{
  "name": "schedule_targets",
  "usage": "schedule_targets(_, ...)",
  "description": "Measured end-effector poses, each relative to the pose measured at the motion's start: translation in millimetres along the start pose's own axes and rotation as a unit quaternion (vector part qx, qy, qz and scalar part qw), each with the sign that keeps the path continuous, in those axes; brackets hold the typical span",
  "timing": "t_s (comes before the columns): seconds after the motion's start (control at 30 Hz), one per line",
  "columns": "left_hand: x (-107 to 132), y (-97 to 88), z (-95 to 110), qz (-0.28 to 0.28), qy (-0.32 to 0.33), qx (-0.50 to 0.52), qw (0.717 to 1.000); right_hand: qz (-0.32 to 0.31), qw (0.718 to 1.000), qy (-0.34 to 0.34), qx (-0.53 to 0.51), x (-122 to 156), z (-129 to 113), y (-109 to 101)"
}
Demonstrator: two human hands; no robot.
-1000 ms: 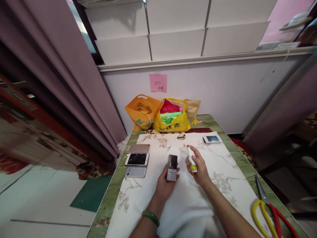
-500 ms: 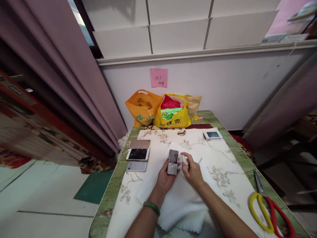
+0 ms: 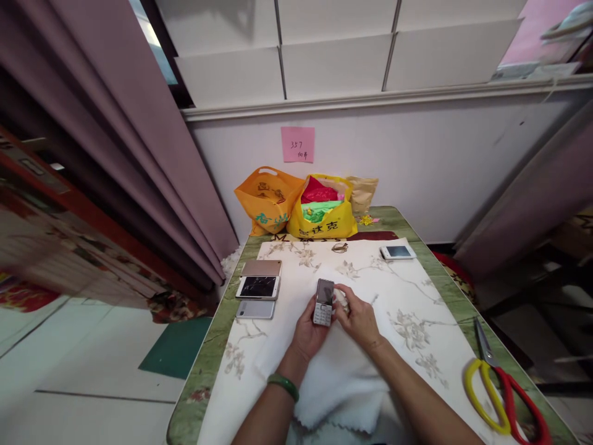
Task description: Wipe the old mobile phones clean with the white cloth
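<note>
My left hand (image 3: 309,334) holds a silver keypad phone (image 3: 323,303) upright, its dark screen and buttons facing me. Close to the phone's right edge, my right hand (image 3: 360,318) has its fingers closed on a bunched bit of whitish cloth (image 3: 341,300); whether this belongs to the larger cloth is hidden. That white cloth (image 3: 343,389), with zigzag edges, spreads under both hands and over the table's near edge. To the left lie a gold phone (image 3: 262,267), a white phone with a cracked dark screen (image 3: 258,287) and a silver phone (image 3: 256,309).
A white phone (image 3: 398,252) lies at the far right of the flowered table cover (image 3: 417,296). Scissors with yellow and red handles (image 3: 491,364) rest at the right edge. An orange bag (image 3: 269,198) and a yellow bag (image 3: 324,228) stand at the back. Glasses (image 3: 340,248) lie before them.
My right hand has moved slightly left, bringing the whitish cloth up to the phone's right side. The phone in my left hand has barely moved.
</note>
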State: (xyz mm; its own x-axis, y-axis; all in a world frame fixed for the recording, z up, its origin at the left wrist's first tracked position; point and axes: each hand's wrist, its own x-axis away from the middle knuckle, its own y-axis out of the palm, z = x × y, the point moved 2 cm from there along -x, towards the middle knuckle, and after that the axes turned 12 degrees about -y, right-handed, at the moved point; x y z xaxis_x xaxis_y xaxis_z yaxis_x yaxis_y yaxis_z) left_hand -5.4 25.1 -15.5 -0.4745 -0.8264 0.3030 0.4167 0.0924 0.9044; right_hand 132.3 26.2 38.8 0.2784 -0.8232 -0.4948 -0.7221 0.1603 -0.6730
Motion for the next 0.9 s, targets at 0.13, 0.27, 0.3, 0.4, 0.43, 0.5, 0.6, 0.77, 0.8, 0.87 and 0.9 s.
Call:
schedule_targets(0.13,-0.4,2.7,0.3,0.004,0.004,0.023,1.000,-0.006,1.000,0.001,0.005,2.8,1.1,4.8)
schedule_targets(0.27,-0.6,3.7,0.5,0.014,0.007,0.039,0.999,-0.011,1.000,-0.016,0.000,2.8,1.2,6.1)
schedule_targets(0.3,-0.6,3.6,0.4,0.014,0.006,0.038,0.999,-0.009,1.000,-0.016,-0.002,2.3,1.1,5.6)
schedule_targets(0.4,-0.5,2.1,-0.1,0.007,0.003,0.024,1.000,0.000,1.000,-0.006,-0.005,0.3,0.4,3.3)
schedule_targets(0.43,-0.4,1.4,-0.2,0.006,0.002,0.019,1.000,0.001,1.000,-0.004,-0.005,-0.4,-0.1,2.5)
schedule_targets(0.5,0.0,0.1,-0.3,0.006,0.004,0.013,1.000,0.000,1.000,-0.001,-0.002,-2.1,-0.7,1.0)
schedule_targets(0.6,0.8,-0.3,0.1,0.007,0.007,0.005,1.000,-0.011,1.000,0.016,0.000,-4.7,0.5,-0.6)
schedule_targets(0.77,1.9,1.8,0.7,0.014,0.006,0.008,1.000,-0.041,0.999,0.030,-0.008,-7.6,2.6,-2.1)
schedule_targets(0.8,1.8,2.1,0.6,0.019,0.007,0.011,1.000,-0.047,0.999,0.024,-0.004,-7.0,2.3,-2.1)
schedule_targets(0.87,1.7,2.2,0.3,0.030,0.018,0.018,0.999,-0.055,0.998,0.010,0.006,-3.4,0.9,-1.4)
schedule_targets(0.9,1.7,2.5,0.1,0.033,0.025,0.020,0.999,-0.057,0.998,0.003,0.009,-0.4,0.2,-0.6)
